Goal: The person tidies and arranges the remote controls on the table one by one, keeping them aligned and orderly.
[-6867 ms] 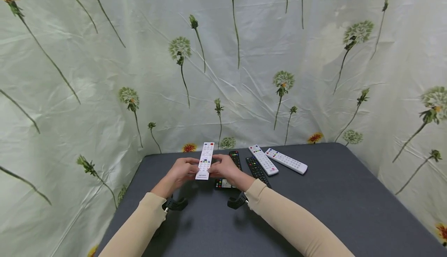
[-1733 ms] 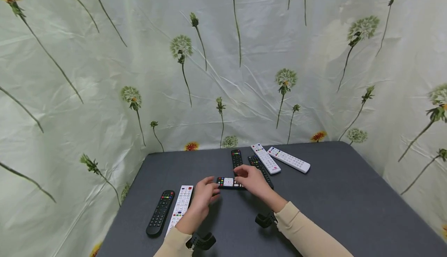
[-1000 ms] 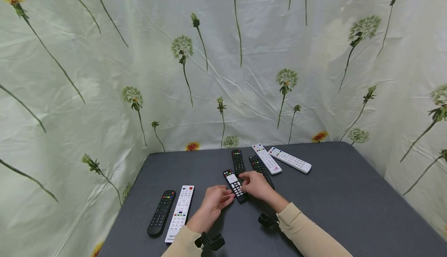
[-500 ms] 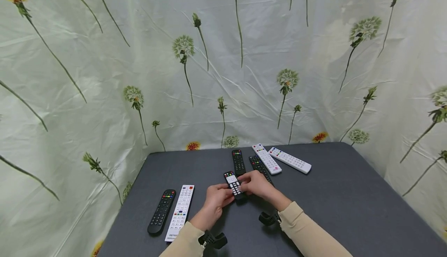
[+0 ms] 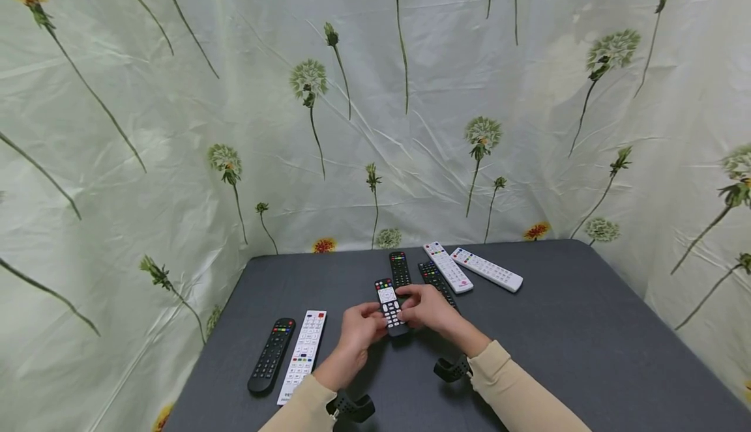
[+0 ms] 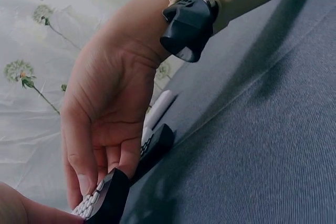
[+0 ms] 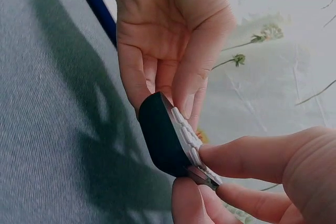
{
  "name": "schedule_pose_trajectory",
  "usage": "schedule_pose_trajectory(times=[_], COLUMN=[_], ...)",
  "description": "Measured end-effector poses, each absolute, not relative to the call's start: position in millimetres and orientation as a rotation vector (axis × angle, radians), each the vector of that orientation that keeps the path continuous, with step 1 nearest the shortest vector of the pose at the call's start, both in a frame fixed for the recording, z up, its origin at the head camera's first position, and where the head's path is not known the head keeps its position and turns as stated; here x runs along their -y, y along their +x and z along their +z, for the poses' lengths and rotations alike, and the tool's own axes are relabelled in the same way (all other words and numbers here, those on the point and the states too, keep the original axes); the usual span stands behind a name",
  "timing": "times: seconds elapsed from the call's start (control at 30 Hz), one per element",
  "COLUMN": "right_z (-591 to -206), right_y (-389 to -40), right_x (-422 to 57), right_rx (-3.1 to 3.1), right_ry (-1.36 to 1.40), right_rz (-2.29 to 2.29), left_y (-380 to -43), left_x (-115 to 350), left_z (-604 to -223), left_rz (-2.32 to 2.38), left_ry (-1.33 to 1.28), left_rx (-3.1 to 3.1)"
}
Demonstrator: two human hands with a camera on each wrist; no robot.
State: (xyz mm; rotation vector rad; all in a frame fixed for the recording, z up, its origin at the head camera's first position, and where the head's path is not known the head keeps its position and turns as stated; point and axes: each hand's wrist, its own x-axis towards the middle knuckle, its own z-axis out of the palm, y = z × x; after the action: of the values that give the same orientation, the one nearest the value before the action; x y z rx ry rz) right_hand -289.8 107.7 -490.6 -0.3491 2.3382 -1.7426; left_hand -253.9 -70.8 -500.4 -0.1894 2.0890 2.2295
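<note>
A small black remote control (image 5: 388, 302) with white buttons is held between both hands, tilted up slightly above the table. My left hand (image 5: 356, 331) pinches its left side near the lower end, and my right hand (image 5: 431, 308) pinches the right side. In the left wrist view the right hand (image 6: 110, 87) has its thumb by the white buttons, with the remote's black end (image 6: 114, 195) facing the camera. From the right wrist, the left hand (image 7: 168, 30) grips the remote (image 7: 163, 135) from across, while the right thumb lies on the buttons.
Beyond the hands, two black remotes (image 5: 400, 268) and two white remotes (image 5: 487, 269) lie on the dark table (image 5: 557, 341), partly overlapping. On the left, a black remote (image 5: 272, 357) and a white remote (image 5: 302, 357) lie side by side. A flowered curtain (image 5: 352, 126) hangs behind the table.
Earlier both hands held the white remote, which then lay at the left. The small black remote lay crosswise, was turned lengthwise, and is now lifted between both hands.
</note>
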Motion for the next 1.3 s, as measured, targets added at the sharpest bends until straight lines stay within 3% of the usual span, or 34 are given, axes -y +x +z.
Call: schedule_pose_trajectory(times=[0.57, 1.3], right_z=[-480.6, -483.5], right_y=[-268.4, -242.7], right_x=[-86.6, -50.4], right_rx=[-2.049, -1.759], right_ry=[-0.325, -0.344], right_rz=[-1.862, -1.881], left_y=[-233.1, -211.8], left_x=[111.9, 157.6], left_z=[-486.5, -469.5], left_rz=[2.029, 1.811], left_ry=[0.023, -0.209], left_rx=[-2.243, -2.342])
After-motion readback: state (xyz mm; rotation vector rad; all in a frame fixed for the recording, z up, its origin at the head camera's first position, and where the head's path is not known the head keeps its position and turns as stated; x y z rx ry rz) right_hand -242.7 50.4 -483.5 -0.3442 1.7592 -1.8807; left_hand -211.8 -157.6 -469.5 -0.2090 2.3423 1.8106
